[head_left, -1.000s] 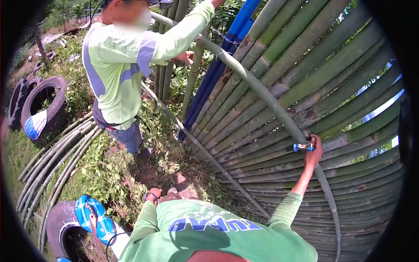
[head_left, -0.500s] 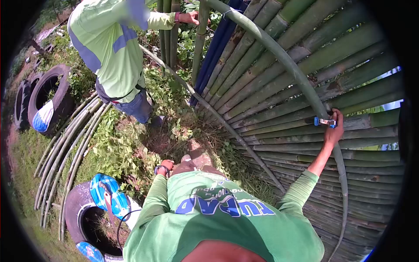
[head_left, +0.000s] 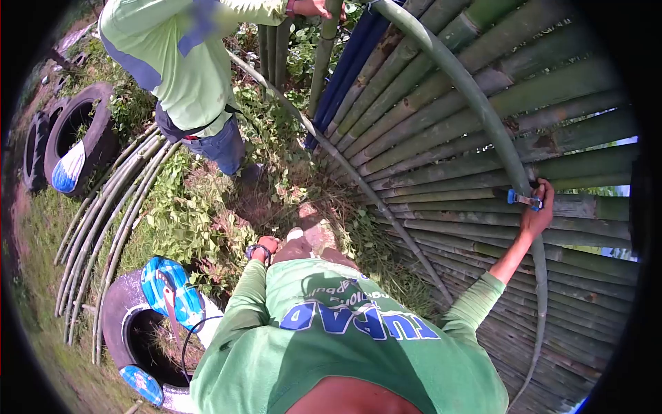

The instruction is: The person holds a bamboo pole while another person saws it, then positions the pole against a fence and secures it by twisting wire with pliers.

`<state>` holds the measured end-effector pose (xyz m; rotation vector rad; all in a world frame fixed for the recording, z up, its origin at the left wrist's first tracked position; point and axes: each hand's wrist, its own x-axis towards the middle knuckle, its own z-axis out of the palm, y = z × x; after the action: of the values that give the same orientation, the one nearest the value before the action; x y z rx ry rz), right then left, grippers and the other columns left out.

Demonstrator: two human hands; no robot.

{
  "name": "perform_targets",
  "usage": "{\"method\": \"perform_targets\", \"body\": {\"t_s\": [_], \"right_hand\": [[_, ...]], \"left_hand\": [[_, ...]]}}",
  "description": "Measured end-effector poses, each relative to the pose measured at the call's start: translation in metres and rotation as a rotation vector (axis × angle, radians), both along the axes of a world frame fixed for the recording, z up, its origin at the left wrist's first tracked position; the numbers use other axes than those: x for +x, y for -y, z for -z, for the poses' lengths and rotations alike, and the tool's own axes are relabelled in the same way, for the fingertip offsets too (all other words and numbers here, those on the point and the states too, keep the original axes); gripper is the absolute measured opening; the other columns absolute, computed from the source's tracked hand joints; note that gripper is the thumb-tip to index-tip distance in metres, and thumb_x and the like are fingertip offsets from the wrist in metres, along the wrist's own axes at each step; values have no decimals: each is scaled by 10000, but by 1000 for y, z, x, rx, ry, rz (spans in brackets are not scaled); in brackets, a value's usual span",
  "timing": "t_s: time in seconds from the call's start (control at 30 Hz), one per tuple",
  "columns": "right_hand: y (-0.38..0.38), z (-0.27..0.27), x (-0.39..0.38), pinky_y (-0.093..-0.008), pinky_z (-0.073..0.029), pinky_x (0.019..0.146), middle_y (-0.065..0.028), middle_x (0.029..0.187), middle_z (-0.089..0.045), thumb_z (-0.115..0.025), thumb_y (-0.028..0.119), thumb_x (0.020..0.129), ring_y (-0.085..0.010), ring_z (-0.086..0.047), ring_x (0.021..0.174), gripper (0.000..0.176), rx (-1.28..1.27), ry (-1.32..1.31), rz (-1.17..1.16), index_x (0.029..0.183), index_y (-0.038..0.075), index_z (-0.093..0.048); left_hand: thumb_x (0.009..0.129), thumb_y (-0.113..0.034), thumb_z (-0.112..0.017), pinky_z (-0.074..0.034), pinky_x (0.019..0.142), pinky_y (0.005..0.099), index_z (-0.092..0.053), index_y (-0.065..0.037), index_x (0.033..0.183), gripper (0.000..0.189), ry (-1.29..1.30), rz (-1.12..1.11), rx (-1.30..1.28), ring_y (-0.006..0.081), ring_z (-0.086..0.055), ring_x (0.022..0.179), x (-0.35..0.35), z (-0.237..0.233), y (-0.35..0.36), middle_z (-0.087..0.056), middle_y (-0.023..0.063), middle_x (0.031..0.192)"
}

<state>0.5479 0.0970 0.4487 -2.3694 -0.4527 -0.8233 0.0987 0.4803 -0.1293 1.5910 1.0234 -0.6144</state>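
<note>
My right hand point(head_left: 536, 212) is at the long bamboo rail point(head_left: 483, 114) that crosses the upright bamboo poles point(head_left: 441, 131) of a fence. Its fingers are closed on a small blue-and-silver tool point(head_left: 524, 200), whose exact kind I cannot make out. The tool lies against the rail where it crosses a pole. Down by my thigh, my left hand point(head_left: 265, 247) is closed, a dark band at its wrist. Anything inside those fingers is hidden.
A co-worker in a lime shirt point(head_left: 186, 76) stands at upper left, one hand on an upright bamboo pole point(head_left: 324, 62). A thin pole point(head_left: 372, 193) slants beside the fence. Bundled poles point(head_left: 103, 228) and tires point(head_left: 114, 331) lie on the left among weeds.
The view has shifted slightly, and the co-worker's hand now sits nearer the top edge. My right hand stays at the rail with the tool; my left hand remains by my thigh.
</note>
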Motion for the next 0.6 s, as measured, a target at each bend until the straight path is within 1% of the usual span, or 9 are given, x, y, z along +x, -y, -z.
{"method": "perform_targets", "body": {"t_s": [0.07,0.17,0.23,0.27,0.37,0.4,0.47,0.53,0.6], "right_hand": [[2,0,1,-282,-485,735,-61,893,-638,-498,267,1027,-123,-606,810,259,-15,-6,5,1133,74,-634],[5,2,4,-282,-485,743,-61,914,-639,-495,270,1028,-126,-607,814,261,-4,-32,8,1132,75,-635],[2,0,3,-287,-486,747,-57,912,-642,-495,267,1028,-130,-610,819,259,7,-31,17,1133,78,-636],[4,1,3,-287,-486,747,-57,912,-642,-495,267,1028,-130,-610,819,259,2,-32,8,1133,78,-636],[1,-1,2,-300,-489,752,-71,923,-659,-498,261,1025,-140,-621,810,252,-62,-8,77,1127,81,-643],[-1,-2,0,-300,-489,752,-71,923,-659,-498,261,1025,-140,-621,810,252,-67,-9,68,1127,81,-643],[-2,-3,-2,-306,-491,749,-79,921,-664,-506,264,1020,-147,-627,809,250,-105,42,48,1127,87,-646],[-1,-4,-3,-313,-493,745,-79,927,-666,-510,259,1017,-152,-632,816,242,-107,31,51,1131,94,-646],[-3,-4,-3,-307,-493,737,-74,893,-651,-506,254,1019,-147,-618,810,244,-117,41,61,1132,88,-644]], "left_hand": [[937,-222,-565,-549,573,331,-709,-47,1079,268,24,41,68,190,-678,644,-1,9,2,-720,94,850],[941,-230,-572,-552,595,331,-707,-12,1040,275,74,3,80,194,-673,637,-7,34,4,-719,97,839],[949,-244,-565,-550,614,339,-704,15,1001,299,79,-1,74,201,-677,639,-4,26,2,-720,108,829],[955,-258,-560,-548,637,346,-703,22,988,316,58,54,91,213,-688,653,-2,17,0,-720,126,823],[954,-271,-575,-548,652,365,-702,26,975,324,87,72,159,239,-700,678,0,5,3,-720,147,826],[923,-353,-511,-474,939,434,-703,3,1017,414,33,41,70,385,-611,1080,0,1,3,-675,209,1087],[921,-353,-514,-470,945,435,-701,1,1021,412,3,45,38,387,-602,1096,3,-7,2,-662,219,1111],[915,-357,-519,-466,954,435,-704,-20,1036,403,4,41,58,389,-593,1109,3,-12,2,-651,225,1130],[927,-354,-499,-465,958,436,-705,-25,1034,403,17,25,62,384,-590,1113,4,-14,2,-649,217,1136]]}}
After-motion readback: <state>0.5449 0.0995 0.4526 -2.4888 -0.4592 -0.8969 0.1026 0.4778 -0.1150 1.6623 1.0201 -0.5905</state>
